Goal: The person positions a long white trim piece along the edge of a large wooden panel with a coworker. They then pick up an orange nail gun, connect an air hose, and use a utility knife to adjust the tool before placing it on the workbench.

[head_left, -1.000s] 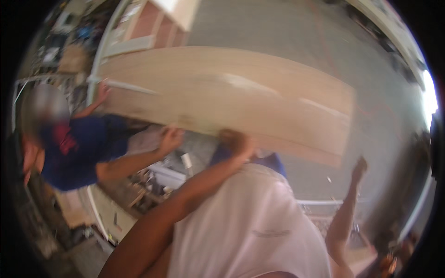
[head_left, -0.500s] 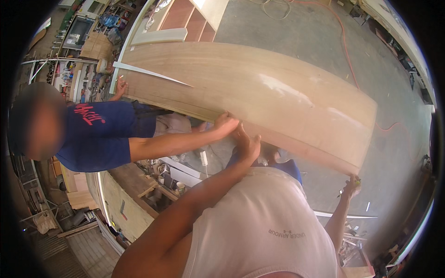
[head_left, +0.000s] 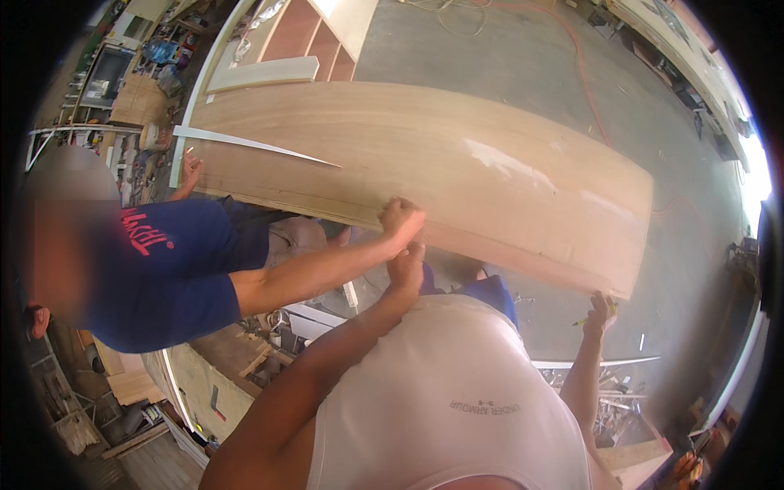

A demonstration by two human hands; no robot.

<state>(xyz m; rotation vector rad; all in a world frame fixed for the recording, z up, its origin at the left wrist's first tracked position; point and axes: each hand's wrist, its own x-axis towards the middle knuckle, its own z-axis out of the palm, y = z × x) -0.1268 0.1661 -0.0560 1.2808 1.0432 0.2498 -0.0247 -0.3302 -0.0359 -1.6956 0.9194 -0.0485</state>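
Note:
A large plywood panel [head_left: 367, 131] lies across the scene in front of me, with a long strip along its near edge. My left hand [head_left: 406, 265] grips that near edge around its middle, fingers partly hidden. Right beside it, a co-worker's fist [head_left: 402, 222] rests on the same edge. At the panel's near right corner is my right hand [head_left: 603, 310], touching the edge. Its fingers close on a thin yellow pencil-like tool [head_left: 581, 322], whose kind is hard to make out. A pale tapering strip [head_left: 253, 145] lies on the panel's left part.
The co-worker in a dark blue shirt [head_left: 180, 269] stands at my left, other hand [head_left: 190, 170] at the panel's far left. Behind the panel is an open wooden cabinet [head_left: 322, 49]. An orange hose [head_left: 581, 73] runs over the concrete floor. Wood scraps [head_left: 612, 408] lie at lower right.
The view has shifted slightly, so the panel appears a little further left. My left hand has moved left along the edge, closer under the co-worker's fist, and its raised thumb has come down.

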